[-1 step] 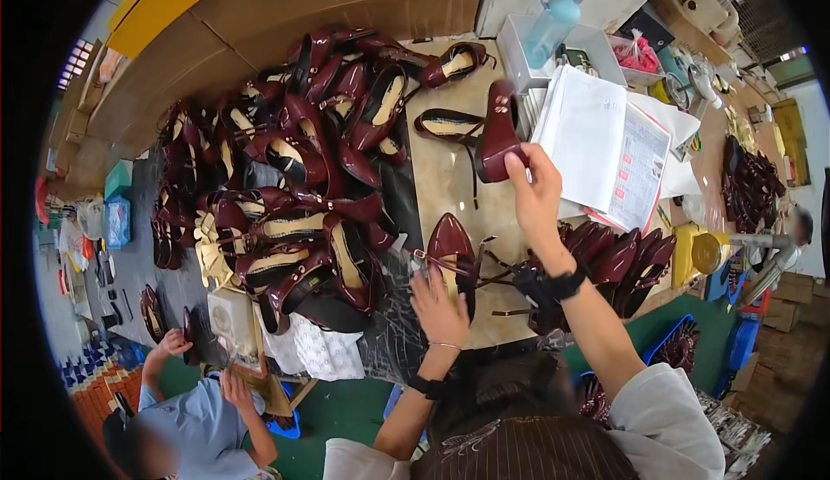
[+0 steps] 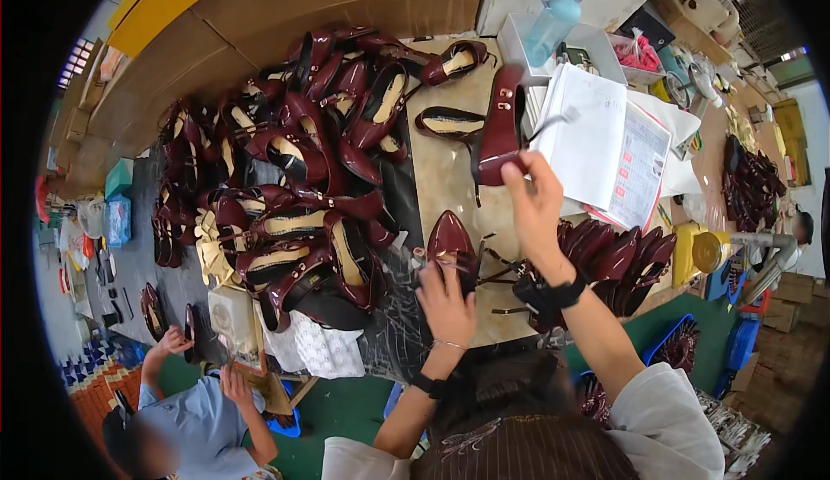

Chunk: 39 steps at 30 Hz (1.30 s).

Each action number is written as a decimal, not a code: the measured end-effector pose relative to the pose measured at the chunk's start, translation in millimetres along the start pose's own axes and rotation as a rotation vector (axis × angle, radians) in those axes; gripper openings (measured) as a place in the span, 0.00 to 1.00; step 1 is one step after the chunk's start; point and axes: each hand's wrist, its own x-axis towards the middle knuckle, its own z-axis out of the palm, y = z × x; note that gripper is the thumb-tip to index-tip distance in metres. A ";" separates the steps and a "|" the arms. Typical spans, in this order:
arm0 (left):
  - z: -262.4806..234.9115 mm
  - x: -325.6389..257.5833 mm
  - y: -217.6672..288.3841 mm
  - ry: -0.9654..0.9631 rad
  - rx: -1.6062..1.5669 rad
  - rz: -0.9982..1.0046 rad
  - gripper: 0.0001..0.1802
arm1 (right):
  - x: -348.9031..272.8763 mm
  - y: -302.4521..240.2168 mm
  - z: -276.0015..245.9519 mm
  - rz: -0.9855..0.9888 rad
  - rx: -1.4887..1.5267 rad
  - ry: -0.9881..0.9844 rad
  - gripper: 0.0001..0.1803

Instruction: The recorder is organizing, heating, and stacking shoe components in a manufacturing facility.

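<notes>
My right hand (image 2: 538,203) pinches a dark red patent shoe (image 2: 501,130) by one end, holding it upright above the table. Two small gold-coloured fittings show on its side, and a loose strap sticks out, blurred. Fingers stretched out, my left hand (image 2: 447,314) lies over the opening of a second red shoe (image 2: 450,236), whose pointed toe faces away from me. That hand covers the shoe's rear part. Just behind the raised shoe, another strapped shoe (image 2: 448,120) lies on its side with its pale insole showing.
A heap of red shoes (image 2: 303,165) fills the table's left half. Right of my hands stand several shoes in a row (image 2: 605,260), beside papers (image 2: 588,134) and a white bin (image 2: 519,52) with a blue bottle (image 2: 553,26). A co-worker (image 2: 194,419) handles a shoe at lower left.
The shoe in my right hand has tilted and shifted slightly, and its strap has swung out to the right. My left hand has moved a little right over the lower shoe.
</notes>
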 end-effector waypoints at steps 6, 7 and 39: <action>52.6 -44.3 -21.4 -0.329 -0.166 0.322 0.32 | -91.9 -13.8 22.5 -0.622 -0.268 -0.204 0.12; 56.7 -50.5 -30.4 -0.191 -0.041 0.463 0.26 | -111.0 -9.6 22.1 -0.629 -0.312 -0.245 0.11; 44.5 -25.2 -40.8 -0.052 -0.727 -0.453 0.35 | 69.8 25.4 41.0 0.200 0.050 -0.388 0.13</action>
